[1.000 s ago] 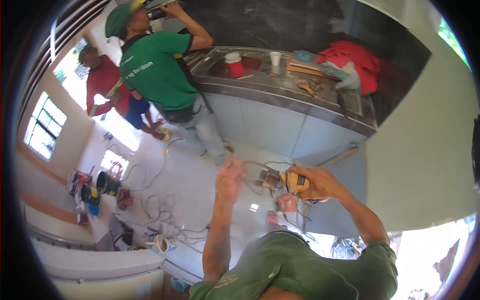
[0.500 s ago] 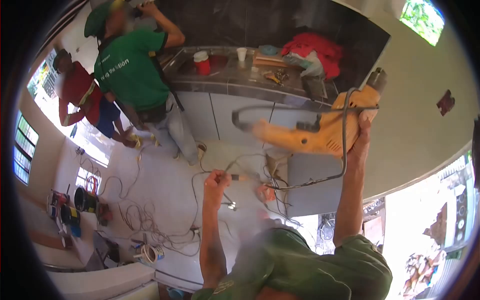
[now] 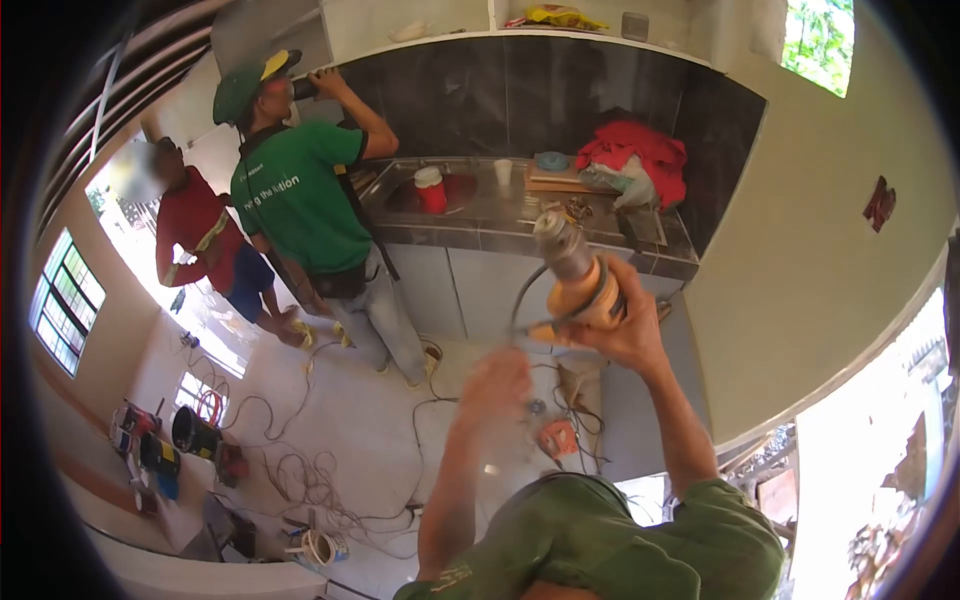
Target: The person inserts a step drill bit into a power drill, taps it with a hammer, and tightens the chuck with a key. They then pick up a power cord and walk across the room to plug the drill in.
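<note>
An orange power drill is raised in front of me, its metal chuck pointing up and toward the camera. My right hand is wrapped round its body. The drill's dark cord loops down on the left side of the tool. Just below and left of the drill is my left hand, smeared by motion. Whether its fingers hold the cord or anything else cannot be made out.
A co-worker in a green shirt stands at the counter, which has a red container and red cloth. Behind is a person in red. Tangled cords, a bucket and an orange object lie on the floor.
The drill has swung from lying sideways to chuck toward the camera, moving left and down with my right hand. My left hand has shifted right, closer to the drill. The view now shows more shelf above.
</note>
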The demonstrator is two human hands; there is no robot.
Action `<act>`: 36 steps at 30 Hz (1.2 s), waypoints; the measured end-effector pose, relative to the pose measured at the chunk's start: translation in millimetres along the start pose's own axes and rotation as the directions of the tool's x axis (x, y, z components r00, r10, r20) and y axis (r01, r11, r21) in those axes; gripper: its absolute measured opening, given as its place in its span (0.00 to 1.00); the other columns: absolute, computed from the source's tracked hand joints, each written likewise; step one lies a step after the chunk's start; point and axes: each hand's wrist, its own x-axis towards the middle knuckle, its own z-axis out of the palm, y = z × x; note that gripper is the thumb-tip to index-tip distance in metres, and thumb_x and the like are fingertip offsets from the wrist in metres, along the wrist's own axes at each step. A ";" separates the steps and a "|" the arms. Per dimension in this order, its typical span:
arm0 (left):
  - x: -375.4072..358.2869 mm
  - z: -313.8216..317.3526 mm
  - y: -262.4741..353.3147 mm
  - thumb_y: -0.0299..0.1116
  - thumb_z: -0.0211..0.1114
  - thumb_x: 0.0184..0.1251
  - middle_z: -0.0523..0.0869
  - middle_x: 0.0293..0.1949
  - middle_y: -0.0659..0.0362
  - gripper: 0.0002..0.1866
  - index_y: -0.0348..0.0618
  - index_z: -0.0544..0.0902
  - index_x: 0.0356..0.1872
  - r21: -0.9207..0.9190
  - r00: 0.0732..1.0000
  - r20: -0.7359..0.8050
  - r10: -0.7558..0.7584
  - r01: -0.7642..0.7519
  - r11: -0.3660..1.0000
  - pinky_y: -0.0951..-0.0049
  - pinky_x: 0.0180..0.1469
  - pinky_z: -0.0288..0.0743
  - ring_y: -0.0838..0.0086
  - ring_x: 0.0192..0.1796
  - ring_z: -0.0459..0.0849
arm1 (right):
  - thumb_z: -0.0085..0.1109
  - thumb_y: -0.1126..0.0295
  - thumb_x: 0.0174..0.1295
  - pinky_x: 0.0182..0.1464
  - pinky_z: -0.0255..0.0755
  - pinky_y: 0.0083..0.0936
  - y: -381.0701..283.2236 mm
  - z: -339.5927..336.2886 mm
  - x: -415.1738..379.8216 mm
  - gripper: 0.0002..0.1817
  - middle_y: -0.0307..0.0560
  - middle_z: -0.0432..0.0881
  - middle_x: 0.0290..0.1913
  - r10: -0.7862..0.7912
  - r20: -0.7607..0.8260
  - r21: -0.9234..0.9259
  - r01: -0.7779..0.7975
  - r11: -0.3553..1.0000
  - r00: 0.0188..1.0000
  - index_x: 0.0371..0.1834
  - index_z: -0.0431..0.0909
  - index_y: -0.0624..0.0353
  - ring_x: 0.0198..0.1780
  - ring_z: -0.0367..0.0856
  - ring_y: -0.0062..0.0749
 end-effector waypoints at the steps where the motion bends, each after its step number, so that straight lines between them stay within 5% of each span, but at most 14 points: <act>1: 2.0 -23.2 -3.4 0.41 0.59 0.71 0.75 0.23 0.66 0.13 0.40 0.77 0.36 -0.073 0.990 -0.134 -0.040 0.030 0.997 0.79 0.31 0.63 0.82 0.26 0.70 | 0.79 0.69 0.36 0.57 0.71 0.29 -7.0 -4.2 -5.9 0.44 0.46 0.80 0.51 0.081 0.089 0.014 -0.082 0.996 0.993 0.62 0.67 0.60 0.52 0.78 0.30; 7: -5.1 18.5 86.3 0.37 0.55 0.73 0.69 0.23 0.67 0.13 0.43 0.74 0.29 0.069 0.907 -0.278 0.316 -0.309 0.949 0.79 0.30 0.60 0.84 0.24 0.64 | 0.77 0.65 0.38 0.55 0.72 0.30 37.5 -3.6 -45.7 0.42 0.48 0.80 0.50 0.257 0.533 -0.246 -0.143 0.959 0.806 0.62 0.69 0.53 0.51 0.81 0.36; 11: -18.5 6.7 84.8 0.36 0.52 0.75 0.68 0.24 0.66 0.14 0.42 0.73 0.28 0.128 0.793 -0.307 0.526 -0.514 0.848 0.79 0.30 0.60 0.83 0.25 0.63 | 0.76 0.66 0.40 0.53 0.74 0.32 61.9 -7.7 -59.6 0.41 0.48 0.80 0.50 0.455 0.311 -0.229 -0.399 0.888 0.834 0.63 0.67 0.53 0.50 0.81 0.37; 13: -26.3 -20.3 67.4 0.36 0.51 0.76 0.69 0.24 0.66 0.15 0.42 0.73 0.27 0.179 0.752 -0.433 0.497 -0.469 0.865 0.78 0.30 0.60 0.83 0.26 0.63 | 0.74 0.68 0.41 0.52 0.75 0.33 64.6 -15.9 -55.2 0.42 0.48 0.79 0.49 0.499 0.177 0.024 -0.511 0.859 0.848 0.64 0.64 0.54 0.50 0.81 0.37; 16: -31.1 -127.7 -7.3 0.36 0.53 0.73 0.75 0.25 0.63 0.14 0.41 0.75 0.26 0.369 0.862 -0.472 0.184 0.004 0.930 0.77 0.31 0.64 0.81 0.28 0.71 | 0.73 0.70 0.42 0.50 0.77 0.34 74.6 -36.3 -62.8 0.43 0.49 0.78 0.48 0.473 -0.012 0.416 -0.426 0.803 0.881 0.64 0.61 0.57 0.49 0.81 0.37; 18: -50.0 -128.7 -24.3 0.36 0.55 0.70 0.79 0.27 0.61 0.12 0.39 0.78 0.29 0.848 0.883 -0.454 0.117 0.388 0.361 0.77 0.33 0.68 0.80 0.31 0.77 | 0.72 0.70 0.42 0.49 0.78 0.34 89.8 -47.3 -58.0 0.44 0.49 0.77 0.48 0.433 -0.084 0.540 -0.325 0.776 0.897 0.64 0.59 0.60 0.48 0.81 0.36; 20: -60.9 -161.1 -60.2 0.35 0.56 0.68 0.82 0.29 0.59 0.11 0.37 0.80 0.33 0.927 0.929 -0.342 0.143 0.358 -0.109 0.76 0.34 0.71 0.78 0.34 0.81 | 0.72 0.68 0.41 0.49 0.79 0.34 92.5 -60.5 -53.1 0.43 0.50 0.77 0.47 0.356 -0.127 0.571 -0.225 0.789 0.926 0.63 0.60 0.62 0.47 0.81 0.37; 22: -70.5 -241.3 -118.5 0.34 0.57 0.66 0.85 0.30 0.57 0.11 0.35 0.81 0.38 0.955 0.969 -0.078 0.234 0.140 -0.261 0.75 0.35 0.73 0.75 0.36 0.84 | 0.73 0.67 0.40 0.49 0.79 0.34 98.2 -71.0 -46.9 0.43 0.51 0.77 0.47 0.300 -0.135 0.645 -0.146 0.750 0.944 0.62 0.61 0.63 0.47 0.81 0.37; 25: -74.2 -176.1 -44.1 0.34 0.57 0.66 0.84 0.30 0.57 0.12 0.35 0.81 0.42 0.689 0.878 -0.445 -0.177 0.462 0.559 0.73 0.33 0.73 0.74 0.32 0.82 | 0.73 0.65 0.40 0.48 0.80 0.33 107.4 -84.5 -59.3 0.41 0.50 0.77 0.46 0.314 -0.060 0.734 -0.171 0.657 0.948 0.60 0.63 0.63 0.46 0.81 0.37; 27: -58.1 -248.1 -64.6 0.35 0.60 0.64 0.84 0.29 0.57 0.13 0.35 0.81 0.42 0.879 0.966 -0.220 0.133 0.137 0.456 0.73 0.32 0.73 0.74 0.30 0.81 | 0.73 0.65 0.41 0.47 0.80 0.33 113.8 -84.6 -69.6 0.39 0.50 0.78 0.45 0.348 -0.016 0.714 -0.232 0.660 0.937 0.58 0.65 0.63 0.44 0.81 0.36; 30: -21.4 -201.4 -33.8 0.35 0.64 0.63 0.83 0.27 0.58 0.13 0.36 0.81 0.41 0.844 0.901 -0.373 0.220 0.231 0.484 0.73 0.32 0.73 0.75 0.28 0.79 | 0.72 0.68 0.45 0.45 0.80 0.32 91.4 -44.4 -80.9 0.33 0.49 0.79 0.44 0.495 -0.123 0.531 -0.364 0.765 0.860 0.55 0.67 0.62 0.43 0.82 0.34; 31: -12.3 -172.0 -17.8 0.35 0.65 0.62 0.83 0.26 0.58 0.13 0.36 0.82 0.40 0.774 0.839 -0.513 0.183 0.360 0.521 0.73 0.32 0.73 0.76 0.27 0.78 | 0.70 0.71 0.47 0.44 0.81 0.32 97.6 -32.6 -89.5 0.30 0.48 0.79 0.43 0.584 -0.068 0.530 -0.466 0.708 0.809 0.54 0.68 0.61 0.42 0.82 0.35; 34: 19.5 -163.7 -22.8 0.34 0.66 0.61 0.82 0.24 0.57 0.11 0.37 0.82 0.39 0.918 0.944 -0.281 0.171 0.213 0.336 0.72 0.32 0.72 0.76 0.27 0.78 | 0.64 0.78 0.52 0.43 0.81 0.33 152.3 10.5 -121.0 0.24 0.49 0.79 0.43 0.767 0.045 0.666 -0.592 0.454 0.640 0.53 0.68 0.60 0.42 0.82 0.35; 36: 52.5 -172.1 -25.7 0.34 0.67 0.60 0.83 0.27 0.54 0.12 0.37 0.81 0.41 0.952 0.971 -0.197 0.137 0.157 0.261 0.71 0.32 0.73 0.74 0.27 0.78 | 0.62 0.79 0.53 0.42 0.82 0.34 195.7 31.7 -148.4 0.23 0.49 0.80 0.43 0.882 0.191 0.779 -0.614 0.131 0.430 0.53 0.68 0.60 0.42 0.82 0.35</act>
